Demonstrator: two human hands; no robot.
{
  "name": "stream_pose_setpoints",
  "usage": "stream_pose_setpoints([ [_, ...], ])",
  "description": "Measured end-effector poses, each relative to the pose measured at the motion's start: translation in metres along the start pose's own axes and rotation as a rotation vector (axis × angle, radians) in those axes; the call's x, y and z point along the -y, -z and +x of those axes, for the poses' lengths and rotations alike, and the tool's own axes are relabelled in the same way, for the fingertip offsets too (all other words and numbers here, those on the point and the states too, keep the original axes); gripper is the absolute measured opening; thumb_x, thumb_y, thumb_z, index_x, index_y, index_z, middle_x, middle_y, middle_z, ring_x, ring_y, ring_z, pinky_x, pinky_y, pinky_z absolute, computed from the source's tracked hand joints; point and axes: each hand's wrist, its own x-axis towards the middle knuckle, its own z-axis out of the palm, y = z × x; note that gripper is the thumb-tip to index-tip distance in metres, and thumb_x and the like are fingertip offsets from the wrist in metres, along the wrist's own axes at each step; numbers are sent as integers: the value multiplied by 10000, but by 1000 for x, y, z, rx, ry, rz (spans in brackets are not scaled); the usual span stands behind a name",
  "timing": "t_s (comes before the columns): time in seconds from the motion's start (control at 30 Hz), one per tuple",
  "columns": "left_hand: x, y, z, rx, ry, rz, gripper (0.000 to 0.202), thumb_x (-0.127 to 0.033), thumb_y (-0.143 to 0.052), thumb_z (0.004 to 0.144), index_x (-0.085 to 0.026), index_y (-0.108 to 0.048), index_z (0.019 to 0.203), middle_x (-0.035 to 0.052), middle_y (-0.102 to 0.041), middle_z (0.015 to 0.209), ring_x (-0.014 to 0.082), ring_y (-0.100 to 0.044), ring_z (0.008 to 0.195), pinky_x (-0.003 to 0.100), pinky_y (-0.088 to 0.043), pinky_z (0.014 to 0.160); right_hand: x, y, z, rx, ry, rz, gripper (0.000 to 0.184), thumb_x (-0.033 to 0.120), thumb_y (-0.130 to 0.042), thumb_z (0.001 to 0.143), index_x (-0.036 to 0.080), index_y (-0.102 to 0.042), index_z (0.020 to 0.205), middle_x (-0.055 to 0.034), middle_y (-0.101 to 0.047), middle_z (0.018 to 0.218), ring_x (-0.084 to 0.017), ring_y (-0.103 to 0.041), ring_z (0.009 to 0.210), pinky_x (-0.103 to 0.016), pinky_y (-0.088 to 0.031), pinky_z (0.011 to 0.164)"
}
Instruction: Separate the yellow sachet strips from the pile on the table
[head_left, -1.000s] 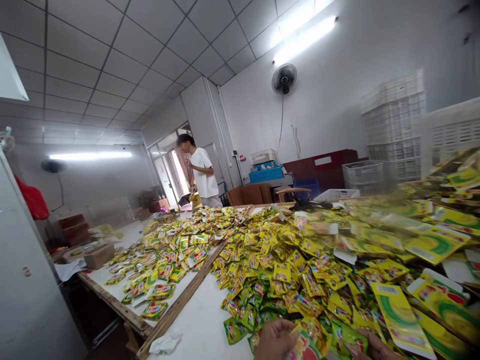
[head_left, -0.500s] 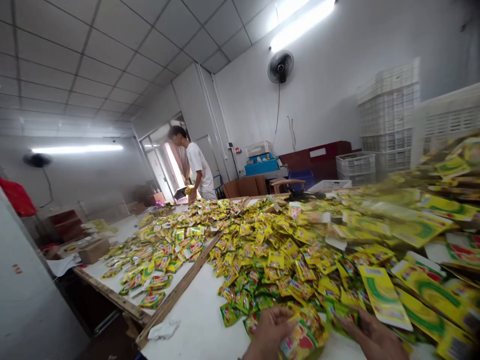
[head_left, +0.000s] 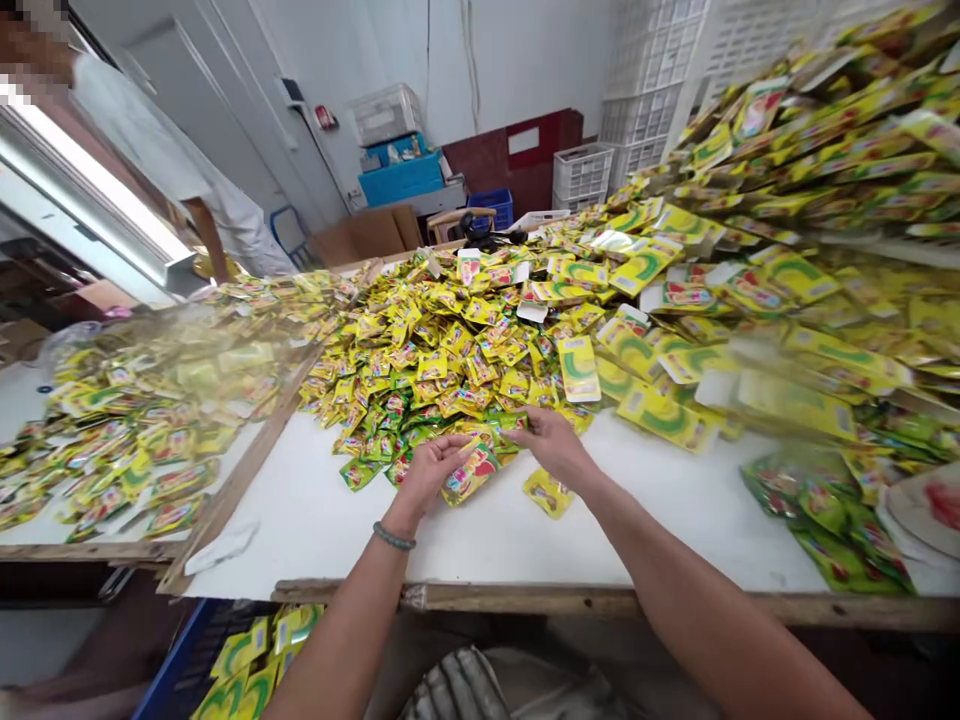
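My left hand (head_left: pixel 431 475) is closed on a small yellow carton (head_left: pixel 472 475) with a red and green picture, tilted over the front of the white table. To its right, my right hand (head_left: pixel 555 445) pinches the end of a green sachet (head_left: pixel 511 424), close to the carton's upper edge. Part of that sachet blends into the pile behind it. Beneath my right hand a single yellow sachet (head_left: pixel 547 493) lies on the tabletop. Just beyond both hands spreads a heap of yellow and green sachets (head_left: pixel 435 365).
Flat yellow cartons (head_left: pixel 652 375) are heaped at the right, rising high. Green sachets (head_left: pixel 825 515) lie at right front. A wooden strip (head_left: pixel 247 470) divides off another pile at left. Below the edge, a blue crate (head_left: pixel 176 655) holds cartons. Another person (head_left: pixel 172 160) stands at far left.
My view has tipped down, so the hands now appear higher and nearer the middle. Both hands still hold the carton and the green sachet, now close together.
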Motion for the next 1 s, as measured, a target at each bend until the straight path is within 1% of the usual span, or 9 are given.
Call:
stream_pose_setpoints([
  [0.13,-2,-1,-2,20,-27,-4,451,-333,-895,548,-123,-724,908,60,-760,818,160,-683,695,268,-524,690,-6,0,0,101,-4,-126,266,440,-708,682,179,-665,707,34,-554,564,-137,-482,595,-254,-385,572],
  [0.27,-1,-4,-3,54,-75,53,415,-318,-874,589,-119,-726,921,65,-755,823,163,-680,716,265,-519,695,-7,-5,-2,108,-16,-245,255,426,-684,693,172,-666,703,54,-474,532,-104,-381,545,-241,-298,537],
  [0.37,0,-8,-4,81,-50,78,416,-313,-865,600,-131,-720,945,62,-755,862,168,-676,722,260,-515,670,-8,-13,-2,101,-5,-200,262,430,-655,713,172,-665,756,35,-520,596,-118,-429,581,-248,-329,559],
  [0.47,0,-13,-6,126,-10,66,460,-322,-856,614,-141,-714,1013,64,-753,922,160,-671,714,249,-509,650,-8,-18,-1,-26,43,-114,322,456,-671,705,169,-640,846,-1,-588,714,-154,-517,681,-273,-410,632],
  [0.57,0,-17,-6,114,-22,26,466,-317,-858,612,-142,-716,1020,58,-753,917,148,-664,700,238,-503,650,-7,-17,-1,-159,122,-184,323,457,-696,711,176,-633,858,-34,-621,795,-181,-550,753,-306,-447,708],
  [0.67,3,-19,-6,78,-35,-13,454,-302,-856,618,-145,-716,1020,54,-752,929,142,-666,707,231,-504,655,-5,-16,-3,-183,178,-336,219,404,-688,761,190,-666,804,-43,-652,784,-196,-568,760,-331,-449,743],
  [0.77,5,-19,-6,64,-29,-48,466,-301,-856,622,-143,-709,1035,58,-752,917,142,-665,695,229,-503,642,-3,-17,-6,-196,202,-388,149,348,-702,775,200,-708,792,-58,-684,810,-217,-595,805,-352,-454,772],
  [0.87,6,-18,-4,45,-23,-66,471,-293,-861,613,-141,-711,1032,61,-752,915,155,-670,715,244,-512,664,0,-18,-9,-165,201,-377,118,313,-706,780,215,-746,833,-70,-697,859,-233,-604,863,-378,-452,808],
  [1.0,6,-15,-3,62,-21,-76,438,-275,-861,615,-143,-723,1009,55,-753,897,158,-673,732,252,-512,699,6,-18,-12,-17,171,-365,134,263,-639,828,235,-770,834,-74,-698,934,-247,-601,964,-417,-414,873],
])
